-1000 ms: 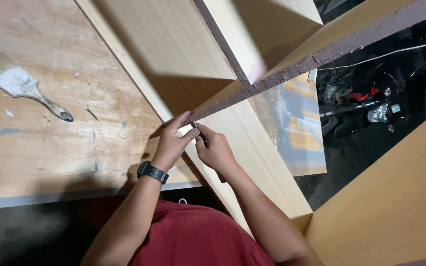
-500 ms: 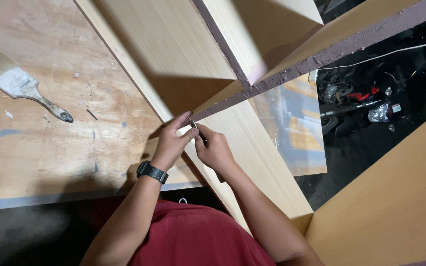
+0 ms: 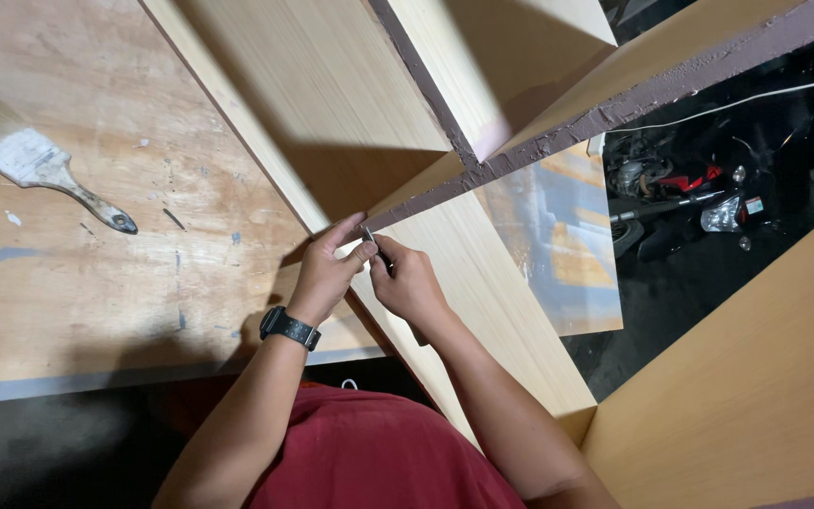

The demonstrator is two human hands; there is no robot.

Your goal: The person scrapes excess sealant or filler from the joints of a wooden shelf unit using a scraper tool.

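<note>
Nothing has shifted: left hand (image 3: 324,273) and right hand (image 3: 409,281) stay pinched together on a small dark blade (image 3: 370,238) at the panel edge (image 3: 445,188).

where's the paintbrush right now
In the head view the paintbrush lies at the far left on the worn plywood table, bristles toward the left edge, well clear of the left hand, which wears a black wristwatch.

No packages, labels, signs, screens.
</note>
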